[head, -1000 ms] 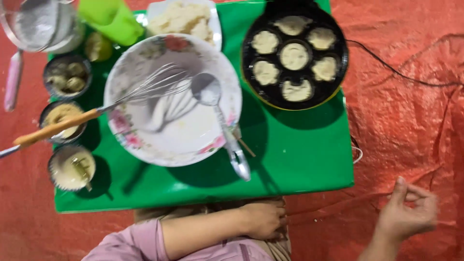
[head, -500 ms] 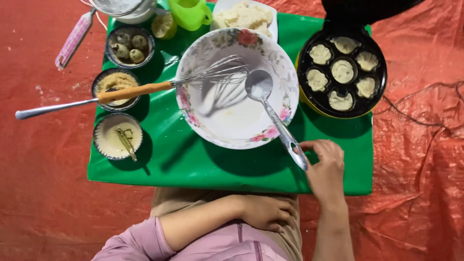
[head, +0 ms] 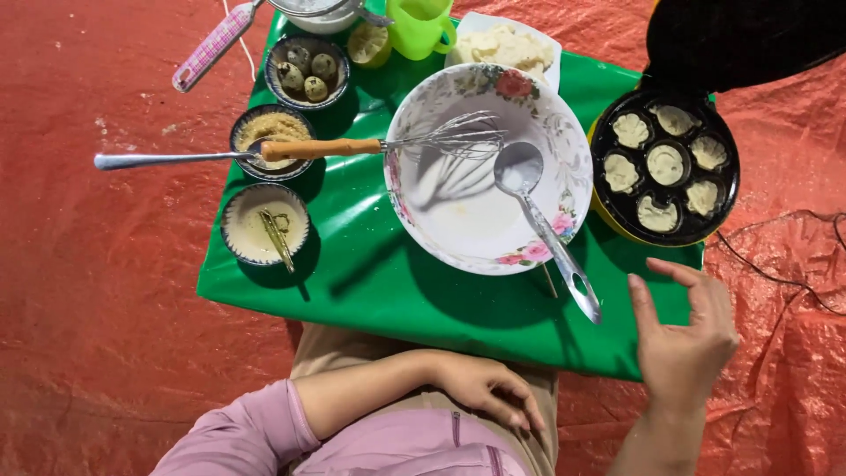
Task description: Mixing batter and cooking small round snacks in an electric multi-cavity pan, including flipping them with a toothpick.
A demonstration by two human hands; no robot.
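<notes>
1. A red tarp (head: 106, 335) covers the floor, and on it stands a low green surface (head: 370, 282) crowded with cooking things.

2. The right hand (head: 683, 339) hovers at the near right corner of the surface, empty, its fingers (head: 641, 304) apart and lightly curled. The ladle (head: 546, 229) lies just left of those fingers, its handle end jutting over the rim of the bowl (head: 480, 176) toward them.

3. The left hand (head: 485, 388) rests on the lap below the surface, fingers loosely spread, holding nothing.

4. Risk at the ladle: its cup sits in the bowl and the long handle hangs out past the rim. A careless brush from the right fingers could lever it out and fling batter onto the surface.

5. The whisk (head: 388, 145) lies across the bowl's far rim, its wooden handle reaching over a small brown bowl (head: 271, 139). A knock to the big bowl could roll it off.

6. Beyond the right fingers sits the round maker (head: 665, 167), lid up, with seven filled moulds. It is probably hot; a hand rising from here could graze its rim.

7. Its cord (head: 775, 278) trails across the tarp right of the fingers, where a wrist or sleeve could snag it and pull the maker.

8. A cream-filled bowl (head: 264, 225) stands near the left edge, well apart from both hands.
</notes>
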